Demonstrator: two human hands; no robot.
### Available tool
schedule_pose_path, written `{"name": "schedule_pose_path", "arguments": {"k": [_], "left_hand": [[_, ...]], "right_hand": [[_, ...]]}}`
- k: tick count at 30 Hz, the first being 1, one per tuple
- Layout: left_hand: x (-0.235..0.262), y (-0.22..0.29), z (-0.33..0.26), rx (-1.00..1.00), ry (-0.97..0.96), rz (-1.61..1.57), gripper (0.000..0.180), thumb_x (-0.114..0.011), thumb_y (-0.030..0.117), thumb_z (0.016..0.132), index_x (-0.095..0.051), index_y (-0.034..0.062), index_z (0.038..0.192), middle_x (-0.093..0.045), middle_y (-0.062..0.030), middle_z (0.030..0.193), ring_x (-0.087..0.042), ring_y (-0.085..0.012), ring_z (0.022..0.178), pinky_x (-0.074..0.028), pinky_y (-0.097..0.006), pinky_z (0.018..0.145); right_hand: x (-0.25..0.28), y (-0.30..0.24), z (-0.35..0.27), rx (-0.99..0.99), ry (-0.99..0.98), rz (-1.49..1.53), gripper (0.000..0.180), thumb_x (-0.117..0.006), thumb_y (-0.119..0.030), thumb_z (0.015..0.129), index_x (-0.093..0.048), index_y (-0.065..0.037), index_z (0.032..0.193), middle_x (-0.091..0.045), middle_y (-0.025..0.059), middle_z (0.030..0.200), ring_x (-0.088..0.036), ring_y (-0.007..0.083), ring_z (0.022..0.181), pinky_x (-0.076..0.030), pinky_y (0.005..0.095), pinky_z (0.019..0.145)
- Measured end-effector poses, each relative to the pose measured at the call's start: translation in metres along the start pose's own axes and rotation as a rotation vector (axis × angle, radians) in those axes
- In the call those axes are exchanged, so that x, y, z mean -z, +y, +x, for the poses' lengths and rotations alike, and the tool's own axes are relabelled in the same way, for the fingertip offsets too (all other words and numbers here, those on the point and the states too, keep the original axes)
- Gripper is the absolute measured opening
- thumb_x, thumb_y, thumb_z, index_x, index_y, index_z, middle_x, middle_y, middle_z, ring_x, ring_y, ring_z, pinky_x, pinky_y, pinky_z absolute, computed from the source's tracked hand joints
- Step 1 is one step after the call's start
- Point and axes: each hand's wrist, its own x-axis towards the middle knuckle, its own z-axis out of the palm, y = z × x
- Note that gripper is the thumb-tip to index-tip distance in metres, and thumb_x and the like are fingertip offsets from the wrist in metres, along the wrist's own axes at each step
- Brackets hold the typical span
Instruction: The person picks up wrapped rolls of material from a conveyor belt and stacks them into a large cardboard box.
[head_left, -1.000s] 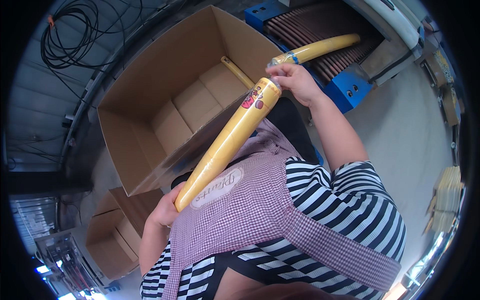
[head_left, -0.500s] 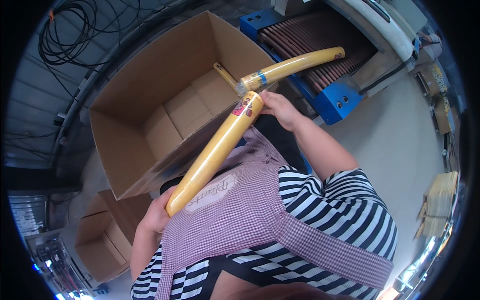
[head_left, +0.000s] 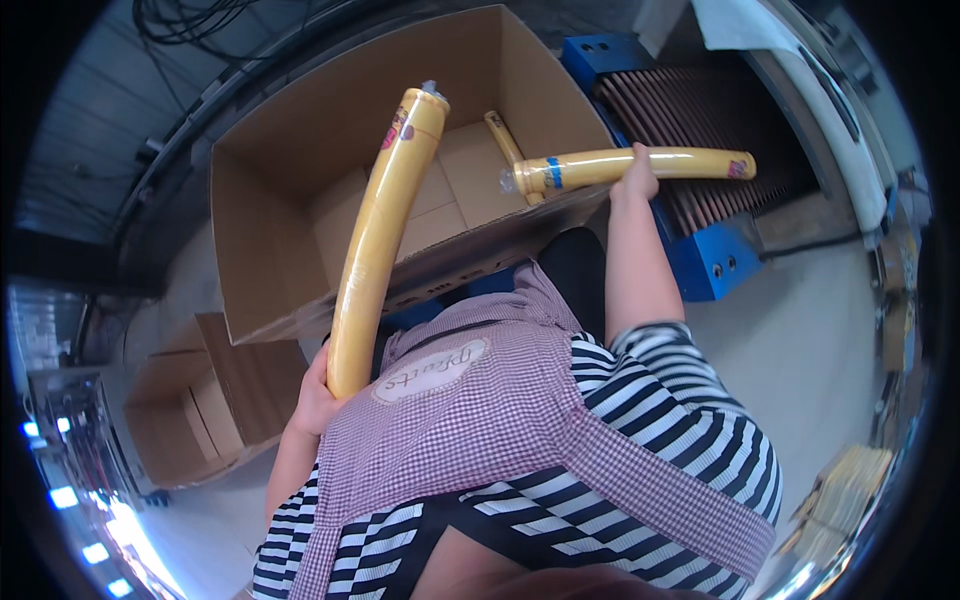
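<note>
My left hand [head_left: 317, 400] is closed round the lower end of a long yellow tube wrapped in clear film [head_left: 380, 240]. That tube stands tilted upward, its far end over the large cardboard box [head_left: 265, 250]. Toward the right, my right hand [head_left: 637, 180] grips a second wrapped yellow tube [head_left: 695, 162] near its middle. This one lies nearly level, one end above the box's rim and the other over the roller conveyor. Inside the box a third yellow tube [head_left: 503, 137] leans in the far right corner, partly hidden behind the second.
A roller conveyor with blue end blocks [head_left: 712, 262] adjoins the box on the right. A smaller open cardboard box [head_left: 165, 425] sits at the lower left. Black cables [head_left: 190, 20] hang at the upper left. Stacked flat pale pieces [head_left: 850, 480] stand at the far right.
My right hand has left the first tube and taken hold of the second one. In my left hand, the first tube has swung more upright, its far end now over the box.
</note>
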Motion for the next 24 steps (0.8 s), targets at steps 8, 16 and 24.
{"name": "schedule_pose_path", "arguments": {"k": [8, 16, 24], "left_hand": [[0.014, 0.037, 0.079, -0.128, 0.007, -0.086, 0.096, -0.087, 0.026, 0.068, -0.041, 0.0021, 0.148, -0.059, -0.0065, 0.121, -0.058, -0.0168, 0.11, -0.048, -0.034, 0.098], [0.002, 0.12, 0.279, -0.133, -0.126, -0.187, 0.058, -0.075, 0.016, 0.085, -0.046, 0.0033, 0.135, -0.06, -0.0102, 0.111, -0.062, -0.0186, 0.097, -0.055, -0.035, 0.085], [-0.055, 0.041, 0.393, 0.214, 0.005, -0.428, 0.053, -0.073, 0.008, 0.087, -0.046, -0.0019, 0.132, -0.063, -0.0166, 0.105, -0.07, -0.0291, 0.083, -0.063, -0.045, 0.065]], "right_hand": [[-0.055, -0.021, -0.077, -0.076, -0.596, 0.058, 0.046, -0.074, -0.02, 0.09, -0.056, 0.003, 0.125, -0.063, 0.0119, 0.113, -0.065, 0.0247, 0.102, -0.054, 0.0391, 0.087], [-0.162, 0.081, -0.121, 0.098, -0.906, -0.489, 0.072, -0.081, -0.017, 0.083, -0.041, 0.005, 0.14, -0.062, 0.0181, 0.116, -0.065, 0.0261, 0.1, -0.055, 0.0372, 0.084], [-0.155, 0.166, -0.069, -0.486, -1.069, -1.095, 0.048, -0.076, -0.013, 0.087, -0.053, 0.002, 0.127, -0.066, 0.0191, 0.108, -0.068, 0.029, 0.093, -0.058, 0.047, 0.076]]}}
